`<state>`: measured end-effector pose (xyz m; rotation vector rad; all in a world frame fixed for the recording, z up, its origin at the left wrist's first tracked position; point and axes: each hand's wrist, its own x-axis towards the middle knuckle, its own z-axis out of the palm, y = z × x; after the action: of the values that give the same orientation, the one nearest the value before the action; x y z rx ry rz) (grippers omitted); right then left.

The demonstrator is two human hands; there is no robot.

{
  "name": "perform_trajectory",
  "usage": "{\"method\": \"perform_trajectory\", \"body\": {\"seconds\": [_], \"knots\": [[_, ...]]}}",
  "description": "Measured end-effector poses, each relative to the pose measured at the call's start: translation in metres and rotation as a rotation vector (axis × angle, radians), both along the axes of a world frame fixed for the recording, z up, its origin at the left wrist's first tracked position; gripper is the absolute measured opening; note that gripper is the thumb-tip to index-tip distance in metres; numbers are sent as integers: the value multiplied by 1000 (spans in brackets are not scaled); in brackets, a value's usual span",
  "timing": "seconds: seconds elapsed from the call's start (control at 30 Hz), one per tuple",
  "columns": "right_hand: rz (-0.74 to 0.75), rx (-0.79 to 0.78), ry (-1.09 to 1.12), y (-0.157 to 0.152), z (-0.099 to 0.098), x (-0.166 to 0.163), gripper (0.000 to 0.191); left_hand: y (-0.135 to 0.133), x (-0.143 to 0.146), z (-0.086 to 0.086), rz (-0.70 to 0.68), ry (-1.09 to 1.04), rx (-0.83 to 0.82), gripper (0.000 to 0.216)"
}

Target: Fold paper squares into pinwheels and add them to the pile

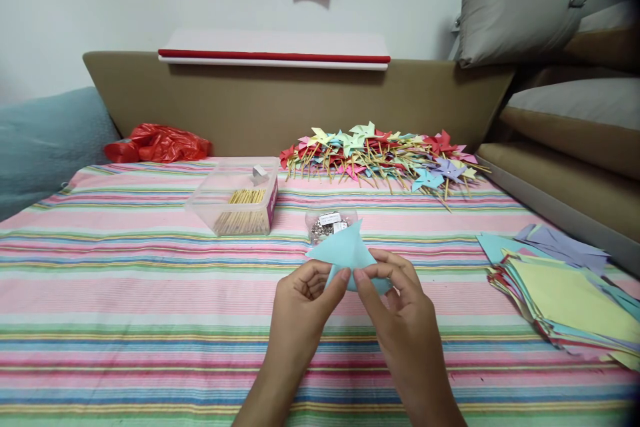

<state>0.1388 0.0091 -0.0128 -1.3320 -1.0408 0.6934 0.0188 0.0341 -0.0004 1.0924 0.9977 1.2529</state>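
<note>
A light blue sheet of paper, partly folded with pointed corners sticking up, is held between both hands. My left hand pinches its left lower part with thumb and fingers. On the other side, my right hand grips the paper, its thumb close to the left thumb near the middle. Just behind the paper stands a small clear round container with small metal pieces and white labels in it. The paper hides part of that container.
A clear plastic box of wooden sticks stands at left. Behind are many paper pinwheels in a heap and a red plastic bag. Stacked coloured paper sheets lie at right on the striped cloth.
</note>
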Motion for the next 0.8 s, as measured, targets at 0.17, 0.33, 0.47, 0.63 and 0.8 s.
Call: {"method": "perform_trajectory", "body": {"seconds": [0.17, 0.33, 0.47, 0.63, 0.8], "knots": [[15, 12, -7, 0, -3, 1, 20, 0, 0, 1, 11, -7, 14, 25], [13, 5, 2, 0, 0, -1, 21, 1, 1, 3, 20, -32, -2, 26], [0, 18, 13, -1, 2, -3, 20, 0, 1, 3, 18, -40, 0, 24], [-11, 20, 29, -1, 2, -4, 21, 0, 0, 0, 3, -44, 2, 22], [-15, 41, 32, 0, 1, -5, 23, 1, 1, 1, 9, -28, 15, 24]]}}
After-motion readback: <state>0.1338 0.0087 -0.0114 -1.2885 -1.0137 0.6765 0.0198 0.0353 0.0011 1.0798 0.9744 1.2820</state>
